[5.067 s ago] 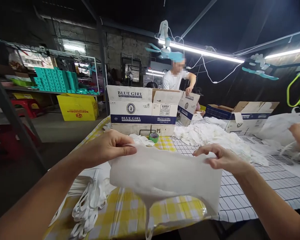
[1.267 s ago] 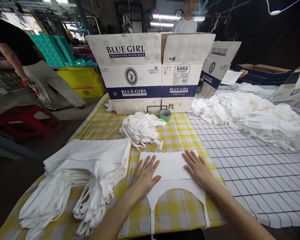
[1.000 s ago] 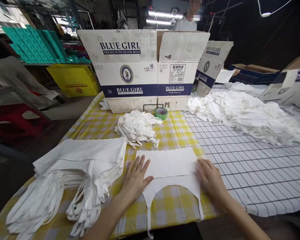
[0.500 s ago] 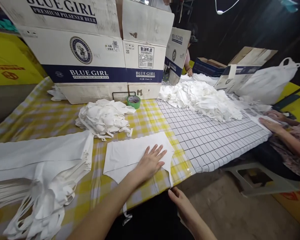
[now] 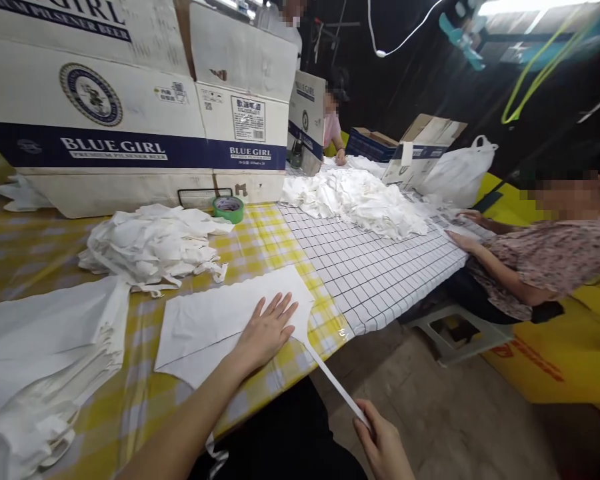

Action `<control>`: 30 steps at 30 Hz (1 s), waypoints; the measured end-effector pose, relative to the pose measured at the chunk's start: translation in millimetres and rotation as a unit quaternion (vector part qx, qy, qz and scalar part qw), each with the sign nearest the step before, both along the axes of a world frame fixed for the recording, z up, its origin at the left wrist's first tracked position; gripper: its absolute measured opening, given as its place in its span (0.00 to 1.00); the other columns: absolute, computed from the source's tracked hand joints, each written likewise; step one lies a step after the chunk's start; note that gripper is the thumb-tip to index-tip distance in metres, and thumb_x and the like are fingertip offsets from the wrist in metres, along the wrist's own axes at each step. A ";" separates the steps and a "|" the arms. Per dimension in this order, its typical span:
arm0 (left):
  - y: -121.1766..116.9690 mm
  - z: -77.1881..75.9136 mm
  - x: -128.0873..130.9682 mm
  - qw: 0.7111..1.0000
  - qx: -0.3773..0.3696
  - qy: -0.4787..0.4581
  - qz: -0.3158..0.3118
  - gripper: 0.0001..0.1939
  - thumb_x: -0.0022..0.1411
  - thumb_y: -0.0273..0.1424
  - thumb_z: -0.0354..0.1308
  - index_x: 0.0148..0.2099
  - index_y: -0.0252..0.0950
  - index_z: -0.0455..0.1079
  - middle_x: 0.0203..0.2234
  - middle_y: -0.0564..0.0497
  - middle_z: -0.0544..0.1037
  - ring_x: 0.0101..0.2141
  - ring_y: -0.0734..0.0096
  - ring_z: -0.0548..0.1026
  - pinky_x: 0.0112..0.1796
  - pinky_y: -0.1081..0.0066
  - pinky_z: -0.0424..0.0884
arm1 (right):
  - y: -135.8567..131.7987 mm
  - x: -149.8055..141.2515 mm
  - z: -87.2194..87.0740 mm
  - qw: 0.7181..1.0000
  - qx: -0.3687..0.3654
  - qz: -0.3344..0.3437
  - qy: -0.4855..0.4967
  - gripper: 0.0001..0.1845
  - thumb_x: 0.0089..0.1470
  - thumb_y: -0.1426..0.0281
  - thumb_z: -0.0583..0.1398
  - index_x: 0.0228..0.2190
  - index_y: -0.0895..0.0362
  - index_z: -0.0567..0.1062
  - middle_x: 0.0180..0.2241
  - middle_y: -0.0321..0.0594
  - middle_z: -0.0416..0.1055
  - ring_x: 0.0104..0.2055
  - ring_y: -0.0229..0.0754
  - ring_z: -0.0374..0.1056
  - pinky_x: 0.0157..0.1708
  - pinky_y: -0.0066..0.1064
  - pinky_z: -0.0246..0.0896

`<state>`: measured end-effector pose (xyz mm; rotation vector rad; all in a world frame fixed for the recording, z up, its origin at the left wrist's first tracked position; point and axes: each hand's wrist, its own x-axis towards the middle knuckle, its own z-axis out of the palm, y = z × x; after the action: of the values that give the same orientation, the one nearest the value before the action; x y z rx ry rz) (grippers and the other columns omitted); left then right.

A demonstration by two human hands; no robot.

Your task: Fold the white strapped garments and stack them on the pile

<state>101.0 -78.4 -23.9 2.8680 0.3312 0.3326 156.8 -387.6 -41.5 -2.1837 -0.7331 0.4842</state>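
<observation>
A flat white cloth piece (image 5: 200, 327) with narrow straps lies on the yellow checked tablecloth, near the table's front edge. My left hand (image 5: 267, 330) rests palm down on its right part, fingers spread. Beyond the edge, my right hand (image 5: 380, 437) pinches the end of a white strap (image 5: 337, 383), drawn straight from the cloth's right corner. Another strap (image 5: 215, 457) dangles below the edge by my left forearm. To the left is a thick stack of similar white pieces (image 5: 55, 320), its straps bunched at the front. Behind the cloth sits a crumpled white pile (image 5: 150, 247).
A large opened beer carton (image 5: 145, 147) stands at the back, with green tape (image 5: 229, 209) before it. On the grid-patterned cloth (image 5: 360, 267) lies a white heap (image 5: 355, 200). A co-worker (image 5: 545, 253) sits at right near a plastic stool (image 5: 455, 333); another person (image 5: 333, 130) is farther back.
My right hand has moved away from the table edge toward the lower right, pulling the strap taut. My left hand stays flat on the cloth. The view has swung right.
</observation>
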 end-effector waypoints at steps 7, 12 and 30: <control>3.5 -4.7 3.9 1.000 0.018 0.006 -0.001 0.25 0.65 0.38 0.41 0.63 0.47 0.47 0.62 0.53 0.48 0.61 0.63 0.47 0.58 0.53 0.39 | -22.2 25.1 29.0 0.994 -0.054 0.055 -0.081 0.15 0.58 0.59 0.48 0.36 0.50 0.71 0.29 0.39 0.72 0.30 0.44 0.68 0.32 0.29 0.60; 4.3 -5.3 4.6 0.999 0.030 0.011 -0.003 0.25 0.65 0.38 0.39 0.64 0.48 0.44 0.63 0.54 0.46 0.61 0.63 0.46 0.58 0.53 0.38 | -20.2 34.1 65.7 0.989 -0.061 0.025 -0.132 0.14 0.60 0.60 0.43 0.39 0.52 0.63 0.21 0.33 0.63 0.21 0.38 0.60 0.22 0.25 0.55; -91.5 80.1 14.1 0.916 -0.376 -0.043 -0.132 0.21 0.63 0.38 0.46 0.57 0.45 0.60 0.54 0.51 0.67 0.53 0.63 0.64 0.55 0.61 0.55 | 35.6 60.5 131.9 0.947 0.024 0.210 -0.243 0.07 0.57 0.72 0.49 0.30 0.53 0.66 0.25 0.35 0.67 0.27 0.37 0.62 0.28 0.26 0.55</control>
<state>115.1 -170.0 56.2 2.0920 0.0279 0.2140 217.2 -352.0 90.4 -2.1175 -1.4791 0.1218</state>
